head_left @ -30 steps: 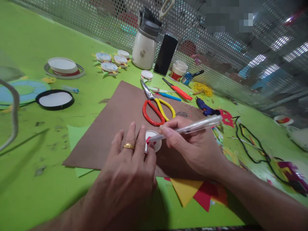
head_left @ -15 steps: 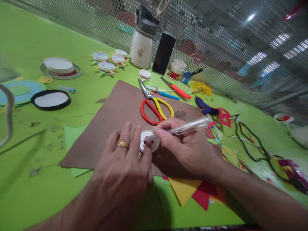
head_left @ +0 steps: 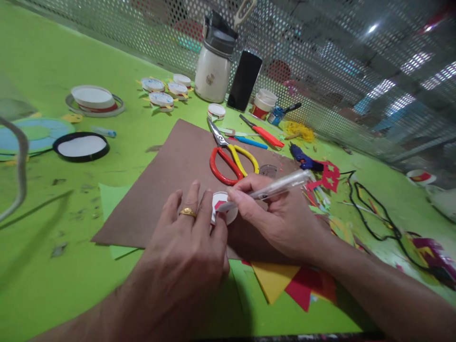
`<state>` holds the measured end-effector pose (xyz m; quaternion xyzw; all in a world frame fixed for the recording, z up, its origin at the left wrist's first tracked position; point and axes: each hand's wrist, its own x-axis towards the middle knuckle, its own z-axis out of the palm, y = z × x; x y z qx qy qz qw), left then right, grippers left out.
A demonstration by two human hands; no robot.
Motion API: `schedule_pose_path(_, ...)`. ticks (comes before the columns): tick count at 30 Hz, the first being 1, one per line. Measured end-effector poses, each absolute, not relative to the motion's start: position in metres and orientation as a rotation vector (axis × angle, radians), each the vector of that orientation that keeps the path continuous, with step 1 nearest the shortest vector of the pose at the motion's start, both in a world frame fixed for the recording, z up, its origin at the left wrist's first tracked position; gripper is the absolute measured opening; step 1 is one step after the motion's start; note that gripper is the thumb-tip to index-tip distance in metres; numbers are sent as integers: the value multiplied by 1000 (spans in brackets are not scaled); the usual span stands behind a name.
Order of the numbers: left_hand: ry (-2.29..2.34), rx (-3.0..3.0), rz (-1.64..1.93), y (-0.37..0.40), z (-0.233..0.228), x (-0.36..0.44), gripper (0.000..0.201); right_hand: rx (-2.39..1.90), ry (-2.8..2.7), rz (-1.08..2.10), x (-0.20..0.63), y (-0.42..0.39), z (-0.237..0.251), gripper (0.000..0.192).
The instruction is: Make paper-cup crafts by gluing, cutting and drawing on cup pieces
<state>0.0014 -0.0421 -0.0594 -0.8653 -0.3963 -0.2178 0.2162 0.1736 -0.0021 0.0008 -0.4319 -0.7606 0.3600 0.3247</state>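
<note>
A small white paper disc (head_left: 232,216) with a red paper shape (head_left: 220,205) on it lies over the brown board. My left hand (head_left: 190,232), wearing a gold ring, steadies the disc's left side between thumb and index finger; the other fingers stretch over the board. My right hand (head_left: 274,213) pinches a clear-barrelled, pen-shaped tool (head_left: 281,185). Its flat pale tip touches the red shape. Just beyond my hands lie scissors (head_left: 233,161) with one red and one yellow handle. The disc's lower left edge is hidden by my fingers.
The brown board (head_left: 171,161) rests on a green table. Behind are a red-handled cutter (head_left: 267,136), a phone (head_left: 244,80), a flask (head_left: 213,71) and several small white discs (head_left: 161,100). A glue gun (head_left: 306,159), black cord (head_left: 374,228) and paper scraps lie right.
The whole view has shifted slightly, so things sit a little further right. The tool's tip and my left fingers have moved slightly on the disc, and more of the red shape shows.
</note>
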Motion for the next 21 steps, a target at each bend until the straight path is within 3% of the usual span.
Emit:
schedule_pose_path(6, -1314, -2396, -661, -47, -57, 8, 36, -1151, -2000, 1012, 170, 3, 4, 25)
schedule_pose_path(16, -1141, -2412, -618, -43, -60, 3, 29, -1119, -2044, 1043, 165, 10, 11, 28)
schedule_pose_path(21, -1097, -2370, -667, -40, -63, 3, 27, -1155, -2048, 909, 161, 18, 20, 34)
